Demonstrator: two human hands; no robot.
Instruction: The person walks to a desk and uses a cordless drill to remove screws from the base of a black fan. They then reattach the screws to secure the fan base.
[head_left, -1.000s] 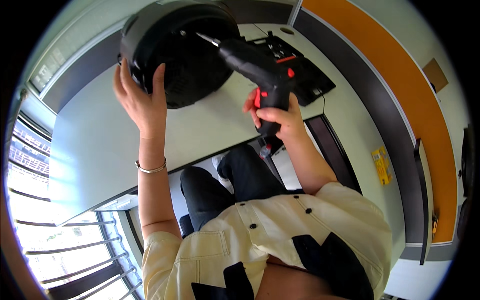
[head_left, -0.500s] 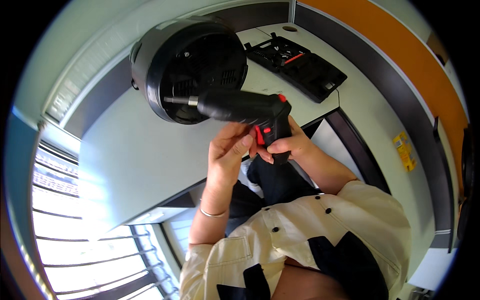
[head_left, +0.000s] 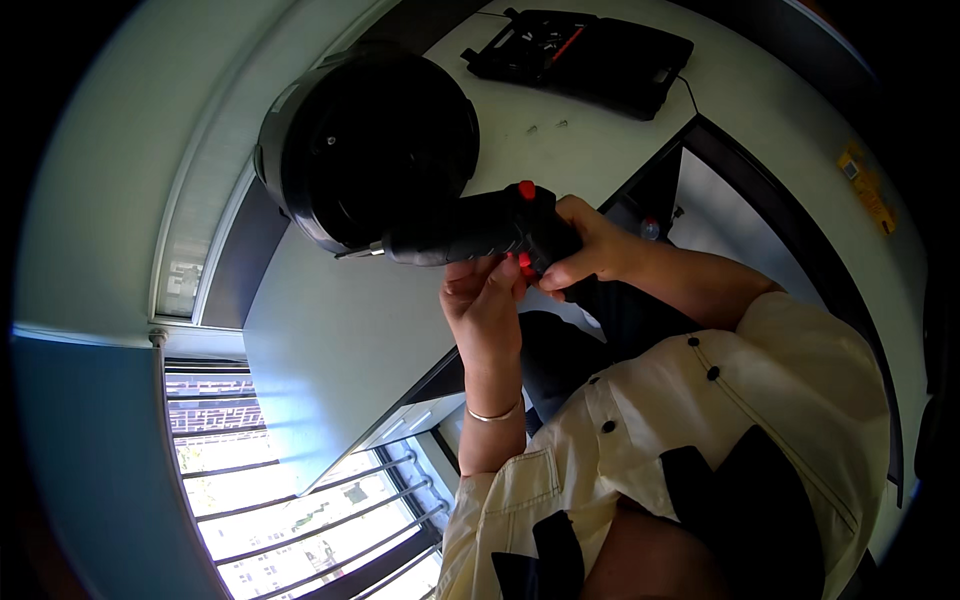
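A black cordless screwdriver (head_left: 455, 230) with red buttons is held level in front of me, its metal bit pointing left. My right hand (head_left: 590, 245) is wrapped round its handle, thumb on the near side. Closed fingers of my left hand (head_left: 487, 305) press against the underside, beside the red trigger. Behind the tool, a round black appliance (head_left: 375, 140) lies on its side with its underside toward me. The bit's tip appears close to the appliance's lower rim; whether they touch I cannot tell.
An opened black tool case (head_left: 630, 60) lies on the white desk (head_left: 350, 350) at the back. Two tiny items, perhaps screws (head_left: 547, 127), lie near it. A yellow packet (head_left: 866, 190) is at the far right. A barred window (head_left: 310, 500) is at the lower left.
My view has turned and shifted, so the case, the packet and the window sit elsewhere in the picture. The screwdriver's bit now tilts slightly downward. Both hands keep their hold.
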